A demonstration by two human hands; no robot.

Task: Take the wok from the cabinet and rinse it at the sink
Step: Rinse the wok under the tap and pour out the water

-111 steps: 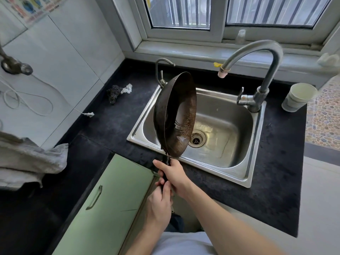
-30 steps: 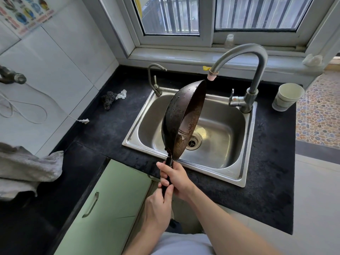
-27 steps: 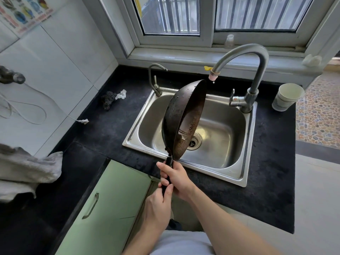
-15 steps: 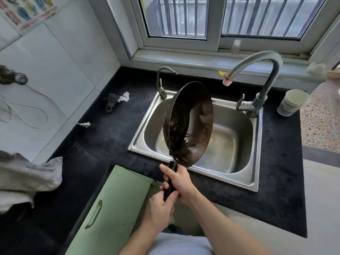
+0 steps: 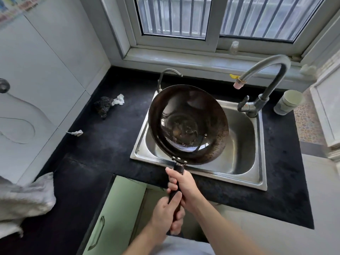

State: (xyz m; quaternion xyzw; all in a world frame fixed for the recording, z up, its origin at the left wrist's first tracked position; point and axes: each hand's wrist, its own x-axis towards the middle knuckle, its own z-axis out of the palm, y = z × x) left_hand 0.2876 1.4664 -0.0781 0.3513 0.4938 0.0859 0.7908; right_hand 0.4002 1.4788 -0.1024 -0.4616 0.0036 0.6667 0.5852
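Wok (image 5: pixel 187 124) hangs tilted over sink (image 5: pixel 200 173), bowl up, prob. to catch water from tap (image 5: pixel 265 70). Right hand (image 5: pixel 182 184) & left hand (image 5: pixel 165 212) both clench its handle (image 5: pixel 180 168), prob. for weight.

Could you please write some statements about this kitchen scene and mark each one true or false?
1. The left hand and right hand grip the wok by its handle above the sink. True.
2. A pale cup stands on the counter right of the faucet. True.
3. Water runs from the faucet into the wok. False: no stream shows.
4. The wok rests on the sink's bottom. False: it is held up, tilted.
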